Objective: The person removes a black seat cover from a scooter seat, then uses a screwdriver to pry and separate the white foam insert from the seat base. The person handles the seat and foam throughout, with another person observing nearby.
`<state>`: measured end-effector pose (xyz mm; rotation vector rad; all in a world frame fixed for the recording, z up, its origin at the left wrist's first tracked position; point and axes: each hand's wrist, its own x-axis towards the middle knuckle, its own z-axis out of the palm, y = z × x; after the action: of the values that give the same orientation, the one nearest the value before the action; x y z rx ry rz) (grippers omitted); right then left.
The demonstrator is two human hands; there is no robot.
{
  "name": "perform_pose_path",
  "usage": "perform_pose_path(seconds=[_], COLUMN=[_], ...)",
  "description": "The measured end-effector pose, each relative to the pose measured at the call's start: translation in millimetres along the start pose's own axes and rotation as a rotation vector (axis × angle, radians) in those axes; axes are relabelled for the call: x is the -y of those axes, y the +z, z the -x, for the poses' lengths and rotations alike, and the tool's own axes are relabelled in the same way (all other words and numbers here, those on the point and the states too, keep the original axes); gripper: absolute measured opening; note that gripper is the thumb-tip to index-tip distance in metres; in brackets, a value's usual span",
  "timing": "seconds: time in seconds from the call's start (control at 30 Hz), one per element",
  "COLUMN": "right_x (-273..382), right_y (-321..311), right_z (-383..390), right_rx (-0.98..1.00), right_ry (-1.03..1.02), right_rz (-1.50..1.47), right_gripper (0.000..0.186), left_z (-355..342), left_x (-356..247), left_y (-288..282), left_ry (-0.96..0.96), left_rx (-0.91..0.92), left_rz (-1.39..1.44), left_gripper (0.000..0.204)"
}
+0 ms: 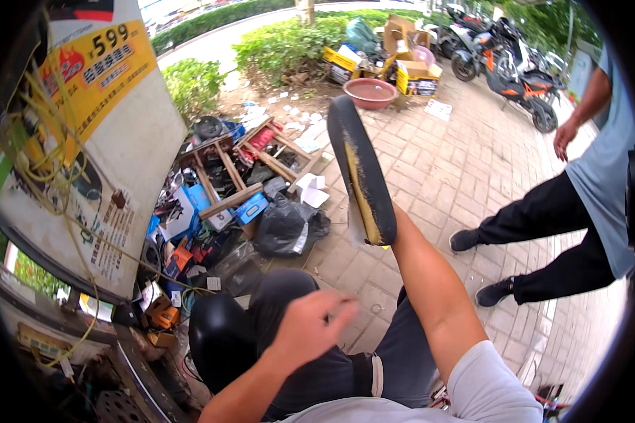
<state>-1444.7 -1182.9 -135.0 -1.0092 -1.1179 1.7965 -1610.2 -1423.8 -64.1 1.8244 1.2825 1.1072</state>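
My raised right arm (437, 289) holds up a long black padded seat cushion (363, 173), tilted on end over the paving. Its cover is peeled back along one side, so yellow foam shows, and a thin pale flap hangs at its lower edge. The cushion hides the fingers of my right hand, but the wrist comes out right behind its lower end. In front of my dark trousers, my left hand (310, 324) hovers above my lap, apart from the cushion. Motion blurs its bent fingers, and whether they pinch something small cannot be made out.
A rounded black shape (221, 342) stands by my left knee. Beyond it lie a black plastic bag (289, 225), a broken wooden frame (226, 169) and boxes. A panel with hanging yellow cable (67, 166) borders the left. A person (600, 176) stands right; motorbikes (518, 81) are parked behind.
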Motion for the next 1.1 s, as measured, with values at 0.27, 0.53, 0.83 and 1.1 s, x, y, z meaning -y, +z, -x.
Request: perform_pose_path(seconds=[0.27,0.53,0.83,1.1], right_x=[-19,-40,-81,-90], right_y=[113,85,86,74], right_z=[-69,-81,-117,-112], right_rx=[0.203,0.115,0.083,0.011], right_ry=[0.03,0.066,0.123,0.147], right_rz=[0.003,0.05,0.122,0.154], right_gripper=[0.063,0.061,0.06,0.058], left_z=[87,308,517,644], left_x=[57,108,11,26], left_y=[-100,-164,-256,-226], left_ry=[-0.151,-0.858,-0.802,-0.287], left_rx=[-0.198,-0.957,-1.917,-2.304], left_rz=[-0.145,-0.196,-0.887,-0.609], left_gripper=[0.032,0.022,0.027,0.023])
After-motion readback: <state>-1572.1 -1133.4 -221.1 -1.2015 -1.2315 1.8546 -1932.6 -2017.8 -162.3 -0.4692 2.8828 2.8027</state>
